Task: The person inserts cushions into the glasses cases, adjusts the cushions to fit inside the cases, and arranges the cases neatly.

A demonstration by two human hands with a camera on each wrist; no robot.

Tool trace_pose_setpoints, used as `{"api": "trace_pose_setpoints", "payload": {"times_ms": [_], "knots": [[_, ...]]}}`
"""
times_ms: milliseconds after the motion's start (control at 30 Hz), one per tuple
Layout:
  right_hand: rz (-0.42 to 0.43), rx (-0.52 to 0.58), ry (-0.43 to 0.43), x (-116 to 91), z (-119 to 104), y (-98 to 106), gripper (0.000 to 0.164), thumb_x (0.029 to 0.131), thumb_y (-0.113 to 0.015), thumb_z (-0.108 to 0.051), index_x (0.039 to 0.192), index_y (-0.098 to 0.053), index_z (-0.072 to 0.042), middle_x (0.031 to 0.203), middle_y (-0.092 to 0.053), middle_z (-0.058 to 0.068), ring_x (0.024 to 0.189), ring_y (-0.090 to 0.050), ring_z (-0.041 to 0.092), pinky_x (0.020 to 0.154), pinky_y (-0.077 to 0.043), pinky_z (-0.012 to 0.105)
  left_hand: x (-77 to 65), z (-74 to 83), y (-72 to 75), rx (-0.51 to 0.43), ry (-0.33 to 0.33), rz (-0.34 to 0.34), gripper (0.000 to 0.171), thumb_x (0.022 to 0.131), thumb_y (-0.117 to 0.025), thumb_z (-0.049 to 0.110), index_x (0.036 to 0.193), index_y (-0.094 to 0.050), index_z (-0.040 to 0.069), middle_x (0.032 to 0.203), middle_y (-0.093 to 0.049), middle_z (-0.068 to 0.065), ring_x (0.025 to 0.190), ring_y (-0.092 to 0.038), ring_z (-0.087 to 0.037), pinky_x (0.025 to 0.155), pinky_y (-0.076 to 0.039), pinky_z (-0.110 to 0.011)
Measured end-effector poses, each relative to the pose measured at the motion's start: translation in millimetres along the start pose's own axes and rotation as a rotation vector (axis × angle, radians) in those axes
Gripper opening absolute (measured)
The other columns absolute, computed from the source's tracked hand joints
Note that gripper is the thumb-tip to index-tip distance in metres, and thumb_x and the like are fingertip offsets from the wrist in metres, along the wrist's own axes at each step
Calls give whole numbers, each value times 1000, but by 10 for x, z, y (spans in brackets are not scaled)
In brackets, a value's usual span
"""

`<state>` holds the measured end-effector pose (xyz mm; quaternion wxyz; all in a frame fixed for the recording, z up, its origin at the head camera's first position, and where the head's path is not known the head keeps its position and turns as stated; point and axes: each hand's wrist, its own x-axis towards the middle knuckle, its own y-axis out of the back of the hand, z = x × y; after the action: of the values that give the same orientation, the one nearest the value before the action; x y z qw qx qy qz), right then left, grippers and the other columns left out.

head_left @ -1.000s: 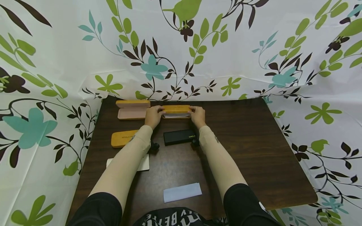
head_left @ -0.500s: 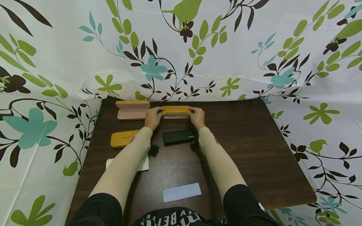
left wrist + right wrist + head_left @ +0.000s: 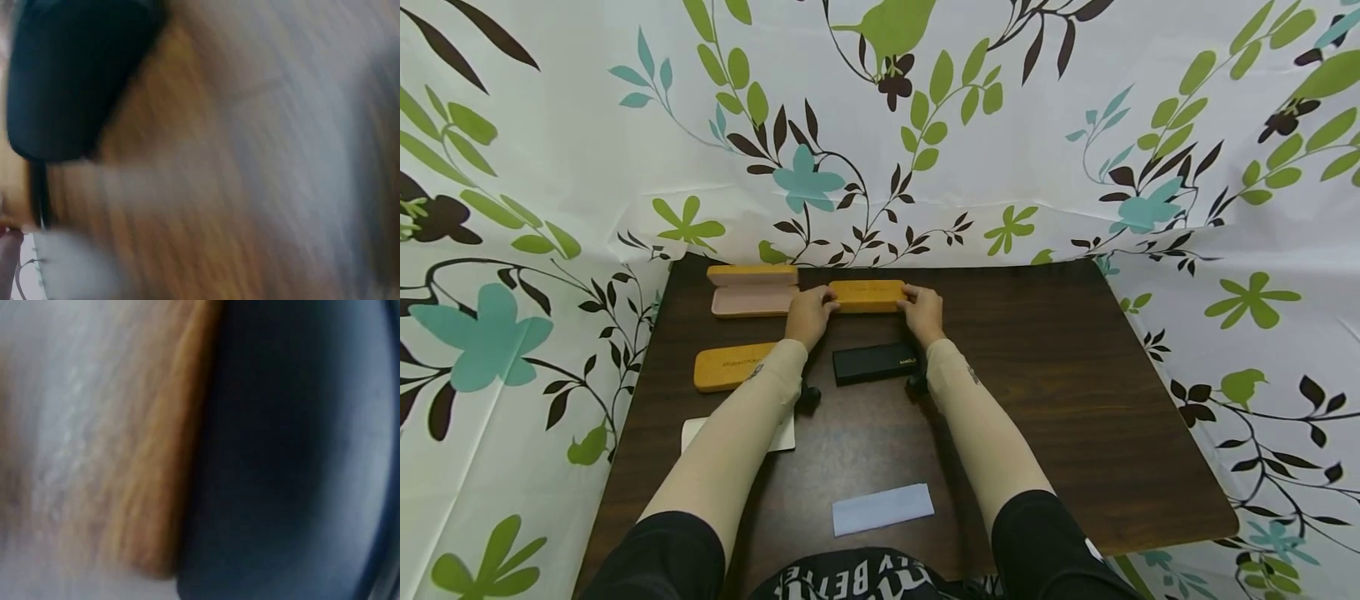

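Observation:
Near the table's back edge, a yellow glasses case (image 3: pixel 868 297) lies with its lid down. My left hand (image 3: pixel 808 315) holds its left end, and my right hand (image 3: pixel 924 312) grips the right end, fingers and thumb at the corners. Just left of my left hand stands a second yellow case (image 3: pixel 756 302), lid raised, with a pale pink inside. Between my forearms, nearer to me, sits a black case (image 3: pixel 874 364) with small lettering. Both wrist views are heavily blurred and filled largely by a dark shape.
Another yellow case (image 3: pixel 728 367), closed, lies partly behind my left forearm. Below it an off-white flat piece (image 3: pixel 783 435) is mostly covered by the arm. A folded light-blue cloth (image 3: pixel 883 509) rests near the front of the brown table (image 3: pixel 1075 433). A patterned curtain hangs behind.
The lid of the yellow case between my hands has come down; the pale inside that showed earlier is covered now. Both hands stay at its ends.

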<state>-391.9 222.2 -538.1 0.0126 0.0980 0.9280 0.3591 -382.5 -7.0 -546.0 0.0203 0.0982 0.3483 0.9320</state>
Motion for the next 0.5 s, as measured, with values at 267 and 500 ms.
{"api": "trace_pose_setpoints", "payload": {"times_ms": [267, 500], "knots": [[-51, -5, 10, -27, 27, -4, 34, 86, -73, -9, 120, -69, -8, 121, -67, 10, 114, -63, 21, 94, -51, 33, -3, -95, -19, 83, -58, 8, 9, 87, -73, 15, 92, -69, 9, 94, -71, -7, 86, -64, -25, 83, -51, -41], [-57, -9, 59, -67, 47, 46, 30, 91, -65, -5, 121, -67, -6, 122, -66, 11, 115, -61, 24, 96, -50, 36, -33, -112, 21, 135, -70, -33, 13, 90, -70, 19, 99, -69, 10, 98, -71, -8, 87, -65, -26, 85, -51, -45]]}}
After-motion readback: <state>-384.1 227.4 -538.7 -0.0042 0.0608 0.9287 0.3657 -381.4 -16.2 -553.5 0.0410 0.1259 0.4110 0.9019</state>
